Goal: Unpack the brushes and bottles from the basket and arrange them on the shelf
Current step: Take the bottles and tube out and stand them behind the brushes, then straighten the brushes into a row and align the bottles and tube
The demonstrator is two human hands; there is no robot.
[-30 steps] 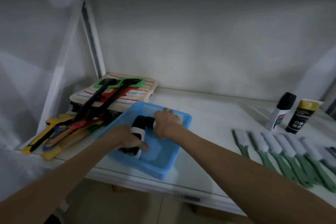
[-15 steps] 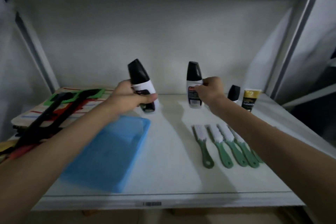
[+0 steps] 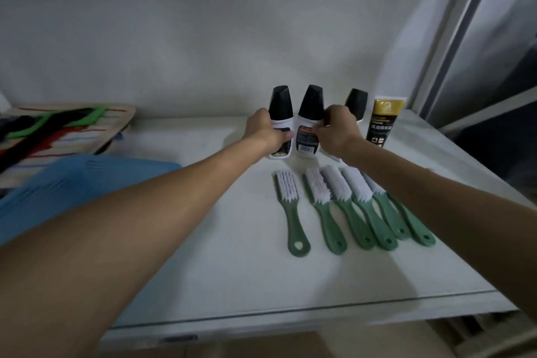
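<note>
Setting two bottles down side by side, that is the job in hand at the back of the shelf (image 3: 261,285). Left hand (image 3: 266,132) has its fingers curled round the waist of the left bottle (image 3: 280,113), thumb across the front label, a full wrap. Right hand (image 3: 338,132) is closed the same way on the middle bottle (image 3: 310,116), fingers pressing its right side. Both bottles look upright with bases at or just touching the shelf surface, and they stand almost against each other, black caps clear above the knuckles.

Why the low grip? Holding at the waist keeps the tall, narrow bodies from tipping as they settle, I'd say, and lets the caps line up by eye.

Just beyond the right hand's knuckles stands a third bottle (image 3: 356,103), partly hidden, and past that, the gold-topped tube (image 3: 383,122). So the row runs sideways along the wall, each newcomer joining on the left.

Below both wrists lie the green-handled brushes (image 3: 337,203), bristles toward the bottles, handles toward the shelf edge: a neat front rank, leaving the back for the tall items.

Well off to the left of the left forearm sits the blue basket (image 3: 72,183); its inside isn't visible from here. Beyond it, a striped board (image 3: 113,128) with dark tools on top.

Release looks close, and a clumsy let-go could knock neighbours over.
</note>
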